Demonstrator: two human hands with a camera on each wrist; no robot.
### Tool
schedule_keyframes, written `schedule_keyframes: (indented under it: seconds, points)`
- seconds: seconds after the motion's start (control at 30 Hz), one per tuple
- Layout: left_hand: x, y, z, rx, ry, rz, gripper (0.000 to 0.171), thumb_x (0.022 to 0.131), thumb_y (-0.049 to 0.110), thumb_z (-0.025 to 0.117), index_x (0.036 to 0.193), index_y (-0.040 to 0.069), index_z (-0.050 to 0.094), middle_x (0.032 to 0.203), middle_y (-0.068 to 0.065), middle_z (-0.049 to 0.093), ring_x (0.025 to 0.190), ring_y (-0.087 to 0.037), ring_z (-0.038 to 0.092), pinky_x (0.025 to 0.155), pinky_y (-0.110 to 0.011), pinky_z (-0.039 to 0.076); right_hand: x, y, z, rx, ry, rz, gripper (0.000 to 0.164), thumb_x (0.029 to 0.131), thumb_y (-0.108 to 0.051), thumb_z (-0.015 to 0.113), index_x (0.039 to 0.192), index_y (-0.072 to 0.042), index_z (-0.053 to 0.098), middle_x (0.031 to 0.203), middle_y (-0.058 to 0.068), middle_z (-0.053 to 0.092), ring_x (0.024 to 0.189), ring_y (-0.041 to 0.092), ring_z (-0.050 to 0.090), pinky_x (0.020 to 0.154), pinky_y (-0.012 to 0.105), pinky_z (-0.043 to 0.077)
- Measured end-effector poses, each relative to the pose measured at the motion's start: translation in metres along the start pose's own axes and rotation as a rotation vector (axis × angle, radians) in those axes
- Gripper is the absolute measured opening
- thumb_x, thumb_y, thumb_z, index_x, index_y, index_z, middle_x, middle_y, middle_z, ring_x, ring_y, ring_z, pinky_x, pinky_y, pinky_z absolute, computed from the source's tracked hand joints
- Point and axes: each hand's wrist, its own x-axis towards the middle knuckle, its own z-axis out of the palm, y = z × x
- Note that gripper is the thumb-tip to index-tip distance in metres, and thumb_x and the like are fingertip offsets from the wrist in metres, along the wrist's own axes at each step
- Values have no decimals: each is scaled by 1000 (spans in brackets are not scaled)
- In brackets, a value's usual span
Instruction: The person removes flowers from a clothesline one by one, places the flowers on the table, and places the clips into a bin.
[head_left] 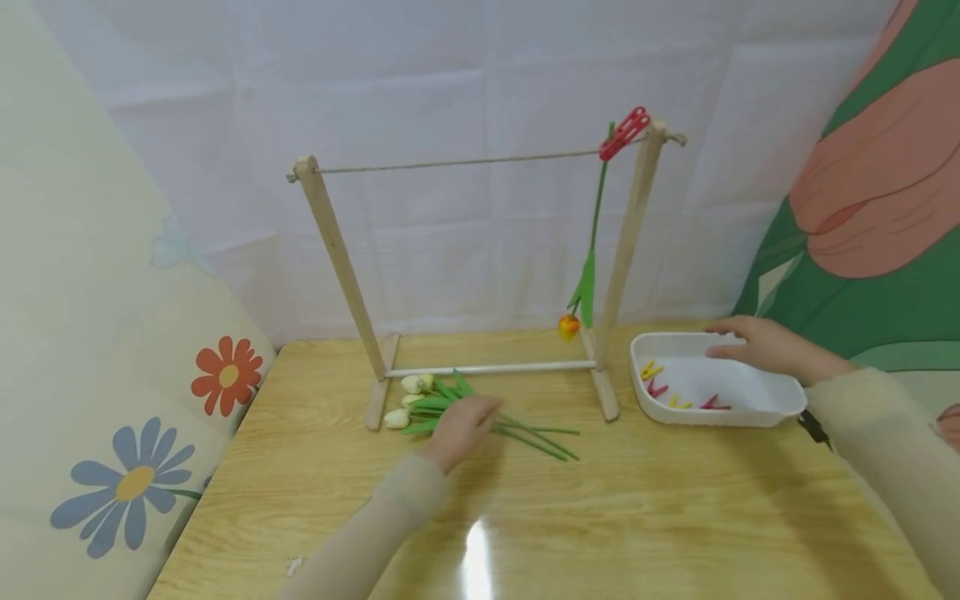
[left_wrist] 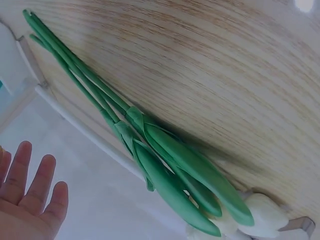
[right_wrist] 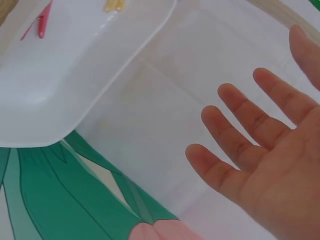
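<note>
My left hand (head_left: 463,429) hovers over a small bunch of white tulips (head_left: 399,417) lying on the table; in the left wrist view its fingers (left_wrist: 37,190) are spread and hold nothing, beside the green stems (left_wrist: 82,75). My right hand (head_left: 768,344) is over the far right rim of a white plastic basin (head_left: 750,414), its fingers straight and apart in the right wrist view. Inside the basin lie several red and yellow clothespins (head_left: 651,371). An orange-yellow tulip (head_left: 569,326) hangs head down from a string (head_left: 450,163), held by a red clothespin (head_left: 625,133).
A wooden frame (head_left: 341,271) with two posts carries the string, and a white bar (head_left: 491,368) joins its feet. Behind it hangs a white cloth (head_left: 420,92). A small white scrap (head_left: 294,567) lies near the front left of the wooden table (head_left: 600,517).
</note>
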Motion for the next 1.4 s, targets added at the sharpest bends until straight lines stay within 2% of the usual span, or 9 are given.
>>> schedule_keyframes:
  seconds: [0.13,0.4,0.53,0.63,0.83,1.07,1.27,1.4]
  points:
    - [-3,4,-7,-67,3,-50,27,98,11,57,120,-2,65,117,-16,67,106,-31,64,93,-44,52,-2,-10,-7,-18,66,-56,46,95,-15,63,123,20,52,122,41,51,113,56,47,93,64,41]
    - [-6,11,-20,-140,-12,-128,32,101,19,54,125,0,62,125,-14,64,115,-30,60,99,-45,48,-2,-34,-24,-4,153,-95,45,97,-13,61,126,19,50,126,43,47,116,56,43,95,66,37]
    - [-5,14,-27,-165,-9,-141,33,102,21,52,127,1,61,126,-13,63,115,-30,59,98,-46,48,0,-44,-30,-16,198,-134,43,96,-12,62,124,18,52,123,42,49,115,56,44,93,66,39]
    - [-3,16,-33,-168,-3,-115,33,102,19,52,127,0,60,125,-14,64,114,-31,60,97,-46,49,-1,-52,-35,-20,225,-145,43,96,-14,62,125,17,52,123,41,50,115,55,45,92,66,38]
    - [6,22,-47,-88,45,-18,26,98,12,57,120,-1,64,118,-15,67,108,-30,64,94,-43,52,-3,-70,-42,-15,308,-180,44,98,-16,60,125,17,52,123,39,51,115,53,44,92,65,38]
    - [18,33,-67,-70,74,62,27,98,11,58,120,-3,64,118,-16,67,109,-30,63,95,-42,51,-2,-85,-52,30,398,-194,42,97,-16,60,125,15,53,125,37,51,118,52,43,96,65,35]
    - [26,42,-77,-70,45,37,29,100,15,56,123,0,63,122,-13,66,113,-28,61,97,-41,50,0,-92,-59,25,419,-210,42,98,-17,60,125,14,53,126,37,51,120,53,42,98,67,33]
    - [30,48,-83,-60,59,46,29,100,16,56,123,-1,63,120,-13,66,112,-28,62,98,-41,49,2,-97,-63,17,441,-224,42,98,-16,60,126,15,53,126,38,51,119,53,43,98,66,33]
